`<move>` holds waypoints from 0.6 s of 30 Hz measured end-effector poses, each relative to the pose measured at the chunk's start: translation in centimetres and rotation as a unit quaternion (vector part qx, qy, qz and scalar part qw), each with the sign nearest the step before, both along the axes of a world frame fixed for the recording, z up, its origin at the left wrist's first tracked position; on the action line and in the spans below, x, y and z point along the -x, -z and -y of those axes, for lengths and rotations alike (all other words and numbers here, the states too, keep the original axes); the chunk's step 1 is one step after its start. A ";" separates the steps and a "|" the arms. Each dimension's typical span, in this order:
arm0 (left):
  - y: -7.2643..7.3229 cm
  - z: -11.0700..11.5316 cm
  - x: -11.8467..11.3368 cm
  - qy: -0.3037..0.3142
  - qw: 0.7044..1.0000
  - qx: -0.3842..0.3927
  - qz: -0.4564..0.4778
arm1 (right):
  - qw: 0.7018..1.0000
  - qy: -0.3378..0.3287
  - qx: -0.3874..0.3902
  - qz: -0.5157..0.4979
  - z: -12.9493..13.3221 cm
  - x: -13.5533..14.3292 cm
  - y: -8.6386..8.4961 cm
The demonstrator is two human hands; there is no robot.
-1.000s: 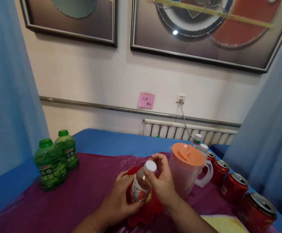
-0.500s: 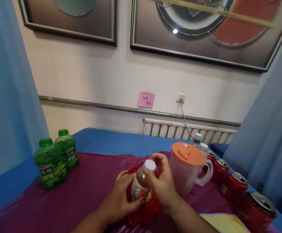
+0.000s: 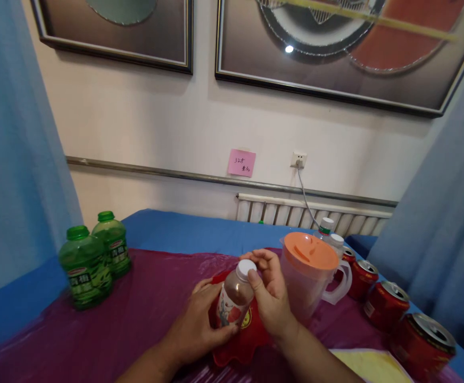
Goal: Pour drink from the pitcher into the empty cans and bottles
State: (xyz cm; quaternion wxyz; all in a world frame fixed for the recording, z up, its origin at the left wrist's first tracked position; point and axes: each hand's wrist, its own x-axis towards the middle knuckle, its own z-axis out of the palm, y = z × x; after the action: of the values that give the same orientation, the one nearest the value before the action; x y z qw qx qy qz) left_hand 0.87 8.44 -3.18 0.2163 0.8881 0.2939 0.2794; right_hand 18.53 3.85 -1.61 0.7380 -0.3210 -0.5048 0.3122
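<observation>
A small clear bottle (image 3: 235,292) with a white-and-red picture label stands upright, slightly tilted, in front of me. My left hand (image 3: 200,324) is wrapped round its body from the left, thumb across the front. At the top, my right hand (image 3: 270,292) has its thumb on the near right edge of the white cap (image 3: 247,268) and its curled fingers behind it. The cap still sits on the bottle's neck. Under the bottle lies a red scalloped mat (image 3: 242,348) with a yellow round mark, partly covered by my hands.
Right of my hands stands a translucent pitcher (image 3: 304,287) with an orange lid. Several red cans (image 3: 421,340) line the right edge, with clear bottles (image 3: 325,226) behind. Two green bottles (image 3: 85,271) stand at left. A yellow sheet (image 3: 370,364) lies near the front right.
My right thumb has slid rightward across the front of the cap to its right edge, uncovering more of it. My left hand keeps its hold on the bottle. The view has shifted slightly.
</observation>
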 end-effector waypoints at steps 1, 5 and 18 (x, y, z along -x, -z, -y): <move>-0.2 0.1 0.0 0.000 1.000 0.002 -0.001 | 1.000 0.008 -0.005 0.001 -0.1 0.1 0.1; -0.8 0.5 -0.3 0.000 1.000 -0.005 0.000 | 0.999 0.039 -0.008 0.005 -0.2 0.5 0.1; 0.0 -0.7 -0.3 -0.015 0.999 -0.033 0.039 | 0.994 0.036 -0.051 0.086 -0.1 -0.2 -0.9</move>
State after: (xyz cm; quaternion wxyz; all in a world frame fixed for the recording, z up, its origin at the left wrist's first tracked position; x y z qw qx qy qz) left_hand 1.20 9.13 -3.21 0.1945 0.8787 0.2887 0.3267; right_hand 18.76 4.00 -0.68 0.7183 -0.3263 -0.5697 0.2302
